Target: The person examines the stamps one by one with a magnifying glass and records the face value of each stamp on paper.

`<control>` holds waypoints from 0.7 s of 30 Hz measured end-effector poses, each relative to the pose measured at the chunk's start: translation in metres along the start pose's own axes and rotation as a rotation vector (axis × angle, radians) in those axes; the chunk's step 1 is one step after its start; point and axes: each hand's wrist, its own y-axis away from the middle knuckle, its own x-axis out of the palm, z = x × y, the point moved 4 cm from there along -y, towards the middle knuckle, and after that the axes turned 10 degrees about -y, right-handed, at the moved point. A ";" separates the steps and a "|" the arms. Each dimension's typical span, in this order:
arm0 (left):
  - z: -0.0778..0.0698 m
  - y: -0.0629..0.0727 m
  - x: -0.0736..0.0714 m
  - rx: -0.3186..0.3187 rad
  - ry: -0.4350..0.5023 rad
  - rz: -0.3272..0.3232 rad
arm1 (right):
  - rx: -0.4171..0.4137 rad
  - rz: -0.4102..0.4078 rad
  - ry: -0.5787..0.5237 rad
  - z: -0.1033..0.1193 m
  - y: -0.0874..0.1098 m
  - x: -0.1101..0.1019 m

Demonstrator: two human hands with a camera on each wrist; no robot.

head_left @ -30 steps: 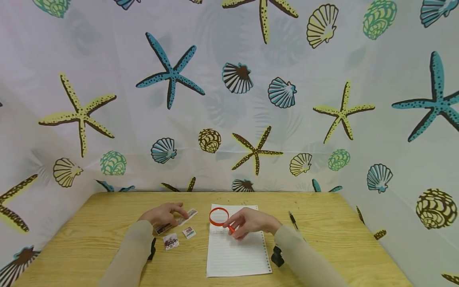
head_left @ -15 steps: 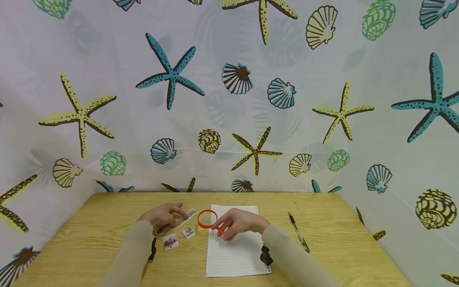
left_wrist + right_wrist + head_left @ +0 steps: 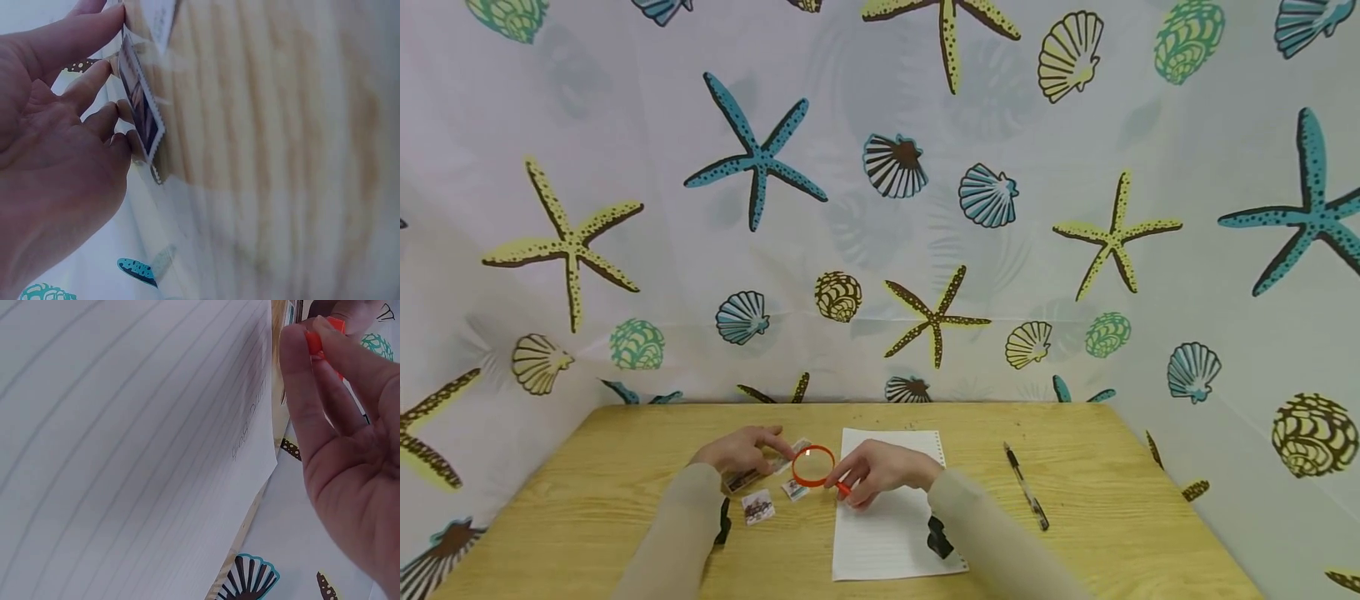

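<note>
My right hand (image 3: 880, 471) pinches the handle of a red-rimmed magnifying glass (image 3: 831, 476) between thumb and fingers. Its lens overlaps the area beside the left fingertips and the edge of a small postage stamp (image 3: 795, 490). At the left, my left hand (image 3: 741, 450) rests over a dark-printed stamp (image 3: 742, 481), its index finger reaching toward a paler one. The left wrist view shows those fingertips right at a perforated stamp (image 3: 140, 103). A larger square stamp (image 3: 758, 506) lies nearer me. In the right wrist view, the red handle (image 3: 314, 342) shows between the fingertips.
Under the right hand lies a lined sheet of paper (image 3: 887, 542) with handwriting at its top, visible in the right wrist view. A black pen (image 3: 1026, 487) lies right of it on the wooden table (image 3: 1112, 508). A shell-and-starfish curtain (image 3: 850, 233) surrounds the table.
My right hand has carried the magnifying glass leftward, from over the paper to beside the left fingertips and stamps. The pen is now fully uncovered. The left hand has stayed in place.
</note>
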 end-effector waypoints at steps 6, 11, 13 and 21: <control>-0.001 0.000 0.000 -0.016 0.006 -0.015 | -0.021 0.006 0.041 0.004 -0.007 0.005; -0.001 0.000 -0.001 -0.024 0.017 -0.018 | -0.059 0.000 0.086 0.008 -0.013 0.008; -0.001 0.000 -0.001 -0.032 0.021 -0.022 | -0.069 -0.003 0.115 0.010 -0.014 0.009; 0.000 -0.002 0.000 -0.037 0.020 -0.018 | -0.087 -0.030 0.177 0.013 -0.020 0.017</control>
